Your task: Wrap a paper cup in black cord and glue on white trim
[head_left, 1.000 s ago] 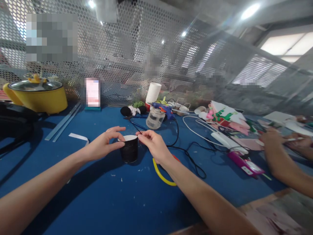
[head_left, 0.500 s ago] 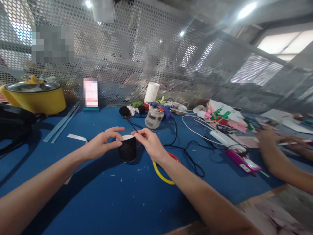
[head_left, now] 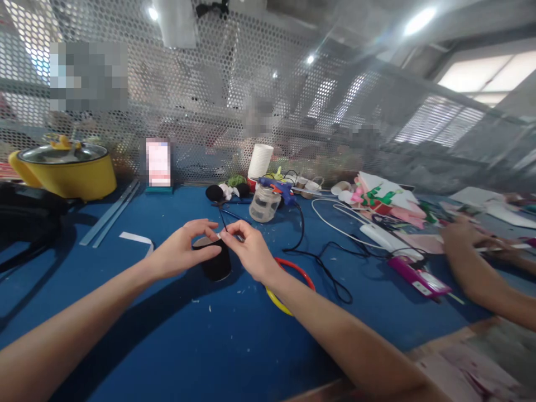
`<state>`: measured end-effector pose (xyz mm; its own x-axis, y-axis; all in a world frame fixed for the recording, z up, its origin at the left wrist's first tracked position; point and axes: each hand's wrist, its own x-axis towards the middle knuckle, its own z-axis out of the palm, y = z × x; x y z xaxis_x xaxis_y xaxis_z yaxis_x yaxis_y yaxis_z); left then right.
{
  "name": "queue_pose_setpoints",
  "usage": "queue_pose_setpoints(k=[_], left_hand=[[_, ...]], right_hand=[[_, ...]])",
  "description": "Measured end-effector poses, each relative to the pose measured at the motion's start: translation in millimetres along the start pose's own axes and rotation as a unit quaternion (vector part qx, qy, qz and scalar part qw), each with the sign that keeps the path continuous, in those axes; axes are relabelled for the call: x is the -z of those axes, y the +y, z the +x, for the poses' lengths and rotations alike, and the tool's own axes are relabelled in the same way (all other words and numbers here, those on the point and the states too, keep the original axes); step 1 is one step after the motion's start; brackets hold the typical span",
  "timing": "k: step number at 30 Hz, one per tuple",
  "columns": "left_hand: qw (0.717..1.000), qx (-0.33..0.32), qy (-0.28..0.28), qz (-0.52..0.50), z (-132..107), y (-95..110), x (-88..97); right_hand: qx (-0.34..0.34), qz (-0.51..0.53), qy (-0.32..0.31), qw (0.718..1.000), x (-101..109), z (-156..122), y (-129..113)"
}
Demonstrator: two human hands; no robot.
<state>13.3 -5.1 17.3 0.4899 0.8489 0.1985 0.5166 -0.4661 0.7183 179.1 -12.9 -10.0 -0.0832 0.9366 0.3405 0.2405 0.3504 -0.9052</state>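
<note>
A black-covered cup (head_left: 218, 266) with a pale inside stands on the blue table, leaning a little to the left. My left hand (head_left: 182, 251) grips its rim, thumb across the front and fingers over the opening. At the right side of the rim, the thumb and fingertips of my right hand (head_left: 250, 249) are pinched together on the cup's edge. A small white bit shows at those fingertips, too small to name. Left of the cup lies a white strip (head_left: 136, 238), partly behind my left wrist.
A blue glue gun (head_left: 278, 187) rests on a clear jar (head_left: 264, 205), its black cord trailing right. Red and yellow rings (head_left: 299, 271) lie under my right forearm. A yellow pot (head_left: 71, 173) and phone (head_left: 159, 162) stand behind. At right are a power strip (head_left: 389, 243) and another person's arm (head_left: 464, 257).
The cup has tipped slightly left. My left thumb has slid further across its front, and my right fingertips have shifted left along the rim. The view has moved slightly.
</note>
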Motion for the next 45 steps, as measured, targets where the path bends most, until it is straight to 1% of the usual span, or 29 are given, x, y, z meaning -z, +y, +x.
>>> queue_pose_setpoints(k=[2, 5, 12, 16, 22, 27, 30, 33, 35, 37, 40, 42, 45], left_hand=[[0.999, 0.021, 0.028, -0.014, -0.8, 3.8, -5.3], [0.998, 0.031, 0.043, -0.023, -2.0, 4.9, -10.1], [0.997, 0.033, 0.057, -0.033, -3.7, 2.3, -13.1], [0.996, 0.042, 0.046, -0.066, -3.5, 1.9, -11.4], [0.992, 0.072, 0.039, -0.099, -3.2, 4.1, -11.3], [0.992, 0.074, 0.052, -0.089, -3.0, 6.2, -12.9], [0.992, 0.068, 0.07, -0.085, -2.9, 4.6, -11.8], [0.986, 0.091, 0.087, -0.113, -2.2, 2.2, -7.7], [0.979, 0.121, 0.092, -0.137, -1.2, 1.2, -3.6], [0.973, 0.148, 0.094, -0.148, -0.2, 0.7, 0.7], [0.97, 0.167, 0.09, -0.15, 0.2, -0.3, 5.1], [0.972, 0.167, 0.082, -0.146, -0.5, -1.8, 6.4], [0.974, 0.16, 0.082, -0.135, -1.7, -5.1, 7.4]], right_hand=[[-0.001, -0.006, -0.005, 1.0, -2.3, -0.8, -3.3], [-0.005, -0.014, -0.009, 1.0, -4.0, -0.5, -5.5], [0.005, -0.028, -0.02, 0.999, -3.2, 2.5, -6.5], [0.001, -0.041, -0.023, 0.999, -1.5, 2.0, -6.5], [-0.017, -0.018, -0.011, 1.0, -4.2, 1.0, -3.3], [-0.004, -0.016, -0.012, 1.0, -8.2, -1.2, -4.3], [0.002, -0.024, -0.04, 0.999, -4.6, 4.6, -6.9], [-0.021, -0.071, -0.049, 0.996, 3.0, 29.1, -3.1], [-0.063, -0.107, -0.015, 0.992, 6.3, 56.3, 5.7], [-0.096, -0.13, -0.005, 0.987, 5.2, 87.2, 18.5], [-0.131, -0.184, -0.011, 0.974, -5.3, 129.2, 37.9], [-0.125, -0.227, -0.016, 0.966, -15.8, 150.3, 47.1], [-0.111, -0.284, -0.028, 0.952, -30.6, 173.2, 54.9]])
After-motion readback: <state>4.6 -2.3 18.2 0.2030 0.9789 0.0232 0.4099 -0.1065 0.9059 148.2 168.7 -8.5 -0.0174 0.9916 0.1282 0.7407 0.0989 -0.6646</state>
